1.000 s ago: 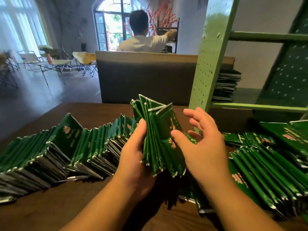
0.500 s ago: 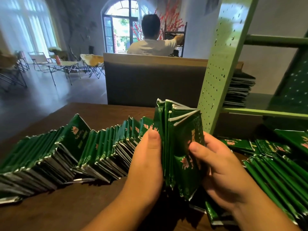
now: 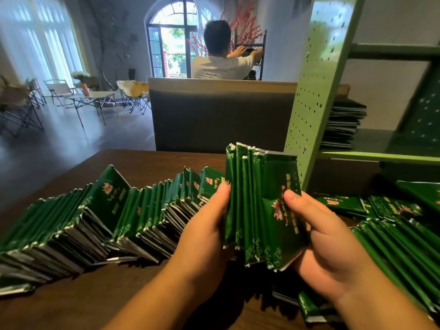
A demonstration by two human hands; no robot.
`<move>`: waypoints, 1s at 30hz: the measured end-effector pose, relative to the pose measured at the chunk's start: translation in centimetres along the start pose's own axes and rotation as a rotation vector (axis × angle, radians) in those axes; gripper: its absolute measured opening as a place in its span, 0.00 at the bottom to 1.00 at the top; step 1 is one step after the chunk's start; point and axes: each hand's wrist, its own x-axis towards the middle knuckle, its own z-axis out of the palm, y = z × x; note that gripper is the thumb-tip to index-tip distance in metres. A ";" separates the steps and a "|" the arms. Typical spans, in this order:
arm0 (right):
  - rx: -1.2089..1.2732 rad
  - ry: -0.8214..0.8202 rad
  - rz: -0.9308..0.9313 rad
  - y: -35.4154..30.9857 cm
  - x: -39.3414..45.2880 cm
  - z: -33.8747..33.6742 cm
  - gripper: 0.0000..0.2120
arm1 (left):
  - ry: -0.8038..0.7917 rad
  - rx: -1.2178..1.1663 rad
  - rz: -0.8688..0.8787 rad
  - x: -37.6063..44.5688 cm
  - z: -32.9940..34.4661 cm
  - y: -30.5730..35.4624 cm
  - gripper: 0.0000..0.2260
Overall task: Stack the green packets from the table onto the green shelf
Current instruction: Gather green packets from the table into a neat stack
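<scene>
In the head view, both forearms reach up from six o'clock and close on a bundle of green packets (image 3: 260, 203) held upright at the centre, above the brown table (image 3: 133, 163). The left hand (image 3: 204, 234) presses the bundle's left face with its thumb laid along the edge, while the right hand (image 3: 326, 244) cups the right face, thumb pinching the front packet (its other fingers are hidden behind the bundle). A long leaning row of packets (image 3: 95, 220) runs off towards nine o'clock, its far end cut by the frame. At three o'clock a further heap of packets (image 3: 400, 229) is blurred and cropped. The green shelf (image 3: 316, 96) rises at one o'clock, a dark stack (image 3: 345, 125) lying on its board, partly hidden by the upright.
</scene>
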 end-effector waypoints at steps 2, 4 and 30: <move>0.002 0.032 -0.006 0.0 0.4 -0.2 0.47 | -0.025 -0.017 -0.005 -0.1 0.0 0.0 0.19; 0.024 0.033 -0.017 0.0 0.8 -0.4 0.39 | -0.078 -0.040 0.028 -0.2 0.1 0.0 0.16; 0.197 -0.109 -0.039 -0.6 0.4 -0.9 0.31 | 0.350 0.292 0.527 0.0 -1.6 0.2 0.18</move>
